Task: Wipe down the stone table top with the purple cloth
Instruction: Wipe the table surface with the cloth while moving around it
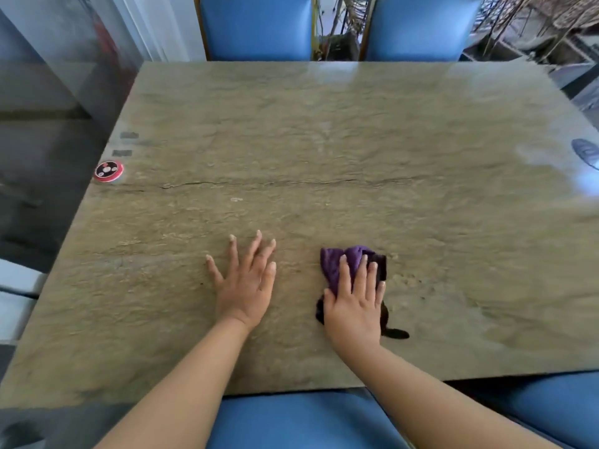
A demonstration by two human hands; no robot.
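We have the purple cloth (351,267) bunched under our right hand (355,306), fingers straight and pressing it flat onto the stone table (324,140), near the near edge and right of its middle. The cloth's long axis runs from the near edge toward the far edge, its bright end pointing away from us. Our left hand (248,280) rests flat and empty just beside it. Most unwiped stone lies beyond and to both sides, so we judge the right hand leads.

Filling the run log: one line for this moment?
phase: wiping | right hand: flat on purple cloth | left hand: flat on stone table top | red disc: left edge
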